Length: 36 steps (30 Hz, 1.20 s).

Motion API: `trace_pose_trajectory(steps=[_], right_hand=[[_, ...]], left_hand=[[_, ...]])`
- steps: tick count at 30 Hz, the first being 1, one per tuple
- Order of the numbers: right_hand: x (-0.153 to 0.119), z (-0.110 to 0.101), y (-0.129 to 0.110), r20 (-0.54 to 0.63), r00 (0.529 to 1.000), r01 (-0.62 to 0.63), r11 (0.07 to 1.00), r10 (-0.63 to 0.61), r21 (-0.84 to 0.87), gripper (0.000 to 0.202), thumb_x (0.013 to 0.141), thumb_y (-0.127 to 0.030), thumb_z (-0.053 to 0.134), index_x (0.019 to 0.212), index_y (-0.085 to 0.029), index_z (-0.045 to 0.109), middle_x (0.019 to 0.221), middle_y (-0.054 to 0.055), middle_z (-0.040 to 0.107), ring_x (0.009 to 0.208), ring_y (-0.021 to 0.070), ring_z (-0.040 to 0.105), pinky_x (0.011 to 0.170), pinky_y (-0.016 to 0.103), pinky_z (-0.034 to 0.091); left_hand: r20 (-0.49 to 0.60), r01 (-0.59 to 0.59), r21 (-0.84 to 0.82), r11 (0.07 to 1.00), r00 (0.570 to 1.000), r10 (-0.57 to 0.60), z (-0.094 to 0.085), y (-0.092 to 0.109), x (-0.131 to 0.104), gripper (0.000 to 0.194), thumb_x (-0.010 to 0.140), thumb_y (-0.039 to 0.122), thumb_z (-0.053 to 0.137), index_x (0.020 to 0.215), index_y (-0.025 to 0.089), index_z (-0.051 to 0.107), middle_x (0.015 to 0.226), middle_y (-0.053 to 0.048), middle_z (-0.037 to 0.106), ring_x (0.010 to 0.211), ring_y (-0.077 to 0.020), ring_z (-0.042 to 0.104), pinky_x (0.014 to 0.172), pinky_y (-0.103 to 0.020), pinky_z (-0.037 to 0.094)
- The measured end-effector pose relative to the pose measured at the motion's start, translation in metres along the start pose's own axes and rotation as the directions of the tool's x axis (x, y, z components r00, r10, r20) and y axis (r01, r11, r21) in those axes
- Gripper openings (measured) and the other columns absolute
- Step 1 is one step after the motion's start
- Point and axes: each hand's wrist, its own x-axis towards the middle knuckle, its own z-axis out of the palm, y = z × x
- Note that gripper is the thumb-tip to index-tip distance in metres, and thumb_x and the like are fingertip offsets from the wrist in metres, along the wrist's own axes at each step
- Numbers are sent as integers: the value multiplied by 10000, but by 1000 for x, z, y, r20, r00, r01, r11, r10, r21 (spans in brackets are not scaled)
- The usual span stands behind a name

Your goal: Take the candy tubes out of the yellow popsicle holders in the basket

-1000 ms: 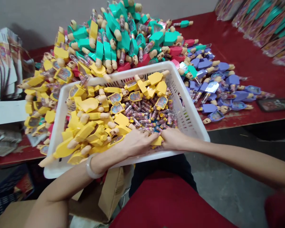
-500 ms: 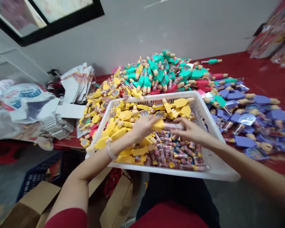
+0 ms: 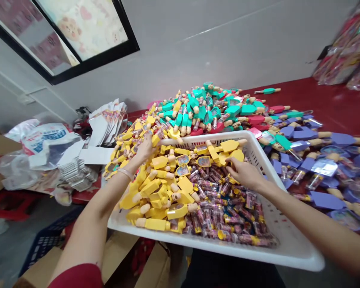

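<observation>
"Above the back left of the white basket (image 3: 228,250), what have we got?"

"My left hand (image 3: 144,151), with its fingers closed on a yellow piece (image 3: 155,141), near the yellow heap (image 3: 127,138) on the red desk (image 3: 303,94). Well apart from it, my right hand (image 3: 244,172) bends over the small tubes (image 3: 213,216) in the basket, just beside another yellow piece (image 3: 237,155). From this end I can't tell whether those fingers have anything between them."

"How would you expect that yellow piece to handle?"

"Light, I'd judge, and stiff: it looks like moulded plastic, glossy enough to slide a little against dry skin. I'd take hold across the flat sides of the body and spare any clear parts, which might scuff or crack."

"And the tubes?"

"Round and slick, by the look of them, so they'd probably roll. I'd pinch one mid-length without squeezing hard."

"Any writing you can read?"

"None. The tubes wear pinkish wraps, but the print is too small. Off to the left, a white plastic bag (image 3: 48,134) has red and blue lettering that blurs out on my feed, and the white cards (image 3: 105,124) show printing I can't resolve. At the window (image 3: 132,48) there's a printed bear (image 3: 70,28) and a heart (image 3: 85,13), with no brand I can make out."
</observation>
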Motion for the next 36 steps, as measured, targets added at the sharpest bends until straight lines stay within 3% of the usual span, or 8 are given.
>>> trace_pose_trajectory(steps=[5,12,16,19,22,25,29,36], right_hand=[[-2,-5,-5,87,996,39,999,-36,-38,295,941,-315,406,1155,-188,565,885,86,729,793,243,671,645,295,385],[1,-8,-2,12,997,-80,992,81,-100,326,933,-313,399,1181,-182,566,924,125,718,834,285,670,656,319,397],[3,-16,1,-254,946,-198,980,201,36,381,912,-272,376,1241,-153,526,868,118,699,771,284,655,680,338,412],[1,-22,5,-432,867,-172,963,247,207,419,905,-268,364,1297,-166,471,937,110,690,800,277,643,722,343,427],[0,-25,10,-514,795,-150,925,322,349,426,911,-299,359,1309,-167,428,925,95,681,808,269,637,739,345,442],[0,-26,17,-548,754,-123,898,361,422,418,915,-323,341,1292,-160,419,923,98,671,835,259,637,759,342,455],[-1,-26,22,-522,757,-120,869,393,480,400,907,-331,340,1260,-164,427,866,82,658,817,245,631,765,335,457],[0,-26,26,-486,764,-95,818,425,567,392,901,-352,367,1235,-160,440,837,64,646,779,228,614,755,322,450]], left_hand=[[-53,-40,64,997,998,43,-35,3,33,538,899,268,550,1389,160,355,1359,-184,480,1097,-321,604,891,-405,478],[-473,-65,-246,967,879,-61,-110,-9,123,768,920,455,597,1425,49,186,1340,-205,458,1260,-306,436,1030,-564,357],[-217,-190,-165,968,964,152,-99,84,96,507,957,293,548,1336,-2,385,1281,-201,517,1224,-270,485,1040,-436,368],[-27,-468,-154,870,882,470,-60,185,45,407,854,351,670,1193,141,587,1192,-105,606,1101,-237,569,964,-352,444],[68,-667,-196,719,722,689,-16,269,6,527,835,501,646,1240,173,572,1205,-120,603,1110,-289,563,936,-411,456],[67,-611,-223,759,768,637,15,316,-12,633,853,572,595,1346,189,489,1340,-168,507,1230,-338,469,997,-497,401],[168,-580,-167,797,780,603,36,318,-24,632,754,538,715,1299,264,552,1430,-176,392,1248,-412,403,952,-575,397],[408,-641,-25,767,694,593,45,236,-107,637,671,428,797,1220,171,602,1223,-215,559,1111,-402,535,957,-615,338]])
